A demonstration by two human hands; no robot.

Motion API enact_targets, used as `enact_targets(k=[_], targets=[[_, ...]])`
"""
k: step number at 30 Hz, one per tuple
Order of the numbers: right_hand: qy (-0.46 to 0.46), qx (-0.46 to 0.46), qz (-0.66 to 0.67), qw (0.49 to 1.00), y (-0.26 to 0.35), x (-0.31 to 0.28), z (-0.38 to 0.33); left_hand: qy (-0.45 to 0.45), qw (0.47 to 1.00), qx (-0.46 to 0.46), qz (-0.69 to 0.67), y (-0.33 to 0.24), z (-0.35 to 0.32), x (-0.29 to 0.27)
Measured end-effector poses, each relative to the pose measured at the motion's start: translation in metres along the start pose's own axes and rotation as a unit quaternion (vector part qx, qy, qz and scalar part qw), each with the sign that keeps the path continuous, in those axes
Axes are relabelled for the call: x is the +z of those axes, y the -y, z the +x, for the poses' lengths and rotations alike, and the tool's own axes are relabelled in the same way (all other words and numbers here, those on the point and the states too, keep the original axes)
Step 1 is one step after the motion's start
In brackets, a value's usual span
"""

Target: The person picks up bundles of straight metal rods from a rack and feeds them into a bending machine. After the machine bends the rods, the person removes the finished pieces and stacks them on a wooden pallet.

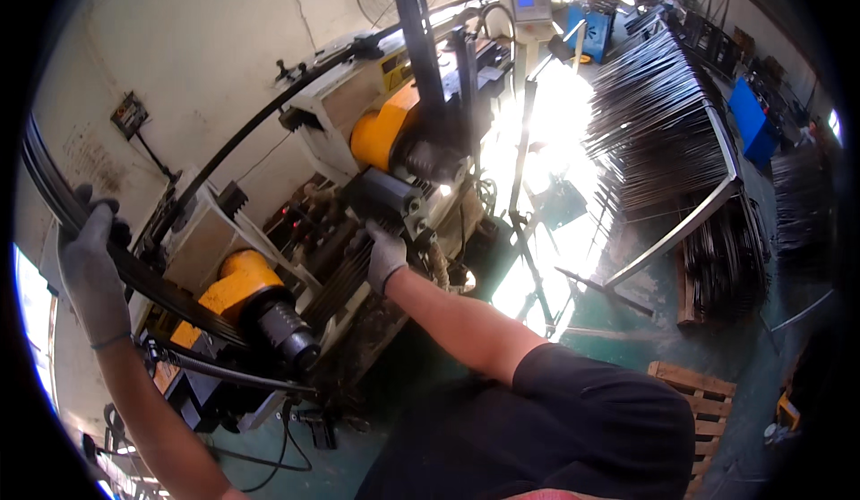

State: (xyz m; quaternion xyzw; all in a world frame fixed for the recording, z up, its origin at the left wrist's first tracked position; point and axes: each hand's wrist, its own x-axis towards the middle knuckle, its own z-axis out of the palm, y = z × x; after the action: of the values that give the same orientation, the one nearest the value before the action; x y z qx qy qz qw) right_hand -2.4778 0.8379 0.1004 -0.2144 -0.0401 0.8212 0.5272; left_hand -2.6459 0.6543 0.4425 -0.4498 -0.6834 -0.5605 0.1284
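My left hand (90, 271), in a grey work glove, is closed round a bundle of long dark strips (166, 292) at the left. The strips run from the upper left down to the nearer orange-housed machine head (242, 283) and its black ribbed cylinder (285, 331). My right hand (387, 256), also gloved, is closed at the upper end of several dark bars (340, 283) in the middle of the machine; its fingertips are partly hidden. Just beyond it sits a black block (385, 197), below the farther orange head (376, 137).
A rack of thin dark rods (663, 115) stands at the right, its pale metal frame (685, 231) reaching low. Dark upright bars (421, 43) rise above the machine. A wooden pallet (708, 406) lies at lower right. Cables (282, 451) trail on the green floor.
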Motion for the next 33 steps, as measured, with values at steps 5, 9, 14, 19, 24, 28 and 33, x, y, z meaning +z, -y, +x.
enact_targets(k=[5,9,14,19,24,28,33], targets=[[-0.001,-0.018,0.002,1.0,0.009,-0.012,0.012,-0.002,0.998,-0.003,0.055,-0.002,-0.007,0.022],[-0.007,-0.01,-0.012,1.0,0.009,-0.007,0.007,0.006,0.999,0.011,0.048,0.01,-0.002,0.011],[0.018,0.004,0.009,1.0,0.011,-0.001,0.0,0.006,0.998,0.017,0.064,0.009,-0.003,0.009],[0.033,-0.005,0.009,0.999,0.011,-0.003,0.003,-0.005,0.995,0.023,0.099,0.006,-0.005,0.011],[0.054,-0.002,0.016,0.998,0.009,-0.006,0.005,-0.002,0.993,0.025,0.119,0.009,-0.003,0.006],[0.015,0.0,0.014,1.0,0.013,-0.007,0.006,0.002,0.989,0.053,0.141,0.01,-0.004,0.01],[0.008,0.021,0.0,1.0,0.008,-0.001,0.0,-0.029,0.986,0.057,0.156,0.013,-0.004,-0.015]])
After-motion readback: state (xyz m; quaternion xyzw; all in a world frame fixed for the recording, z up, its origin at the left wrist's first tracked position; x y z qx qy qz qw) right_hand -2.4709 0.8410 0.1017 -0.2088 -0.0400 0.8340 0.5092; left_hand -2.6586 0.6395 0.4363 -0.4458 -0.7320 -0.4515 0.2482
